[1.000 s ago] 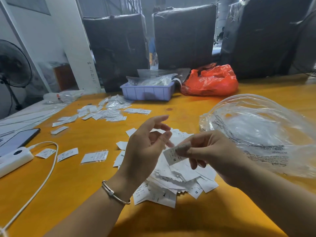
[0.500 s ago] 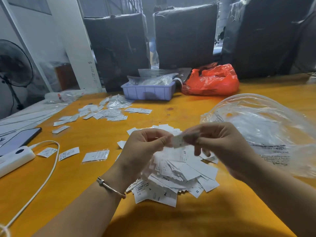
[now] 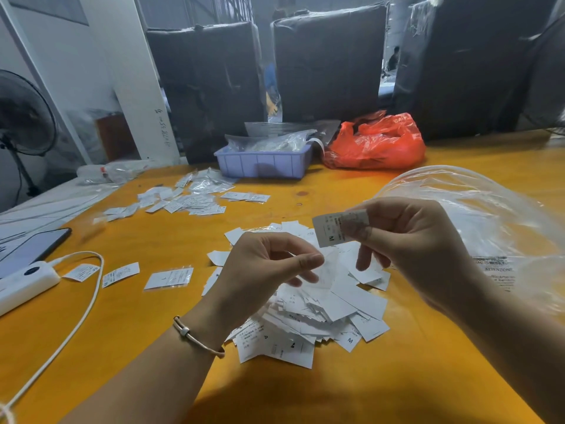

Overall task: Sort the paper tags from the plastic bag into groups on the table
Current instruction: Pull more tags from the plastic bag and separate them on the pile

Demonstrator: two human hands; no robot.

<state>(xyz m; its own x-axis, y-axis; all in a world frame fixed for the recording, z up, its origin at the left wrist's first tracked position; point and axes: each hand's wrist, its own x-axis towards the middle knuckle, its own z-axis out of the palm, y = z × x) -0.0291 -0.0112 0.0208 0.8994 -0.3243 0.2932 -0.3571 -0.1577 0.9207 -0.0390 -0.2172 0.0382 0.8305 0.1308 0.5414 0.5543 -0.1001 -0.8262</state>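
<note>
Head view: a person works over a yellow table (image 3: pixel 351 390), both hands raised above a heap of loose tags (image 3: pixel 318 307).
Right hand (image 3: pixel 409 240): pinches 1 paper tag (image 3: pixel 337 228) by its right end, printed face turned toward the camera, likely so the "M" can be read before grouping.
Left hand (image 3: pixel 263 267): hovers just left of and below that tag, fingers curled; something thin and clear may sit between thumb and fingers, but I cannot tell.
Plastic bag (image 3: pixel 489 228): lies crumpled on the table behind the right hand.
Sorted groups (image 3: pixel 186 200): rows of sleeved tags lie well apart on the far left, probably kept clear of the unsorted heap.
</note>
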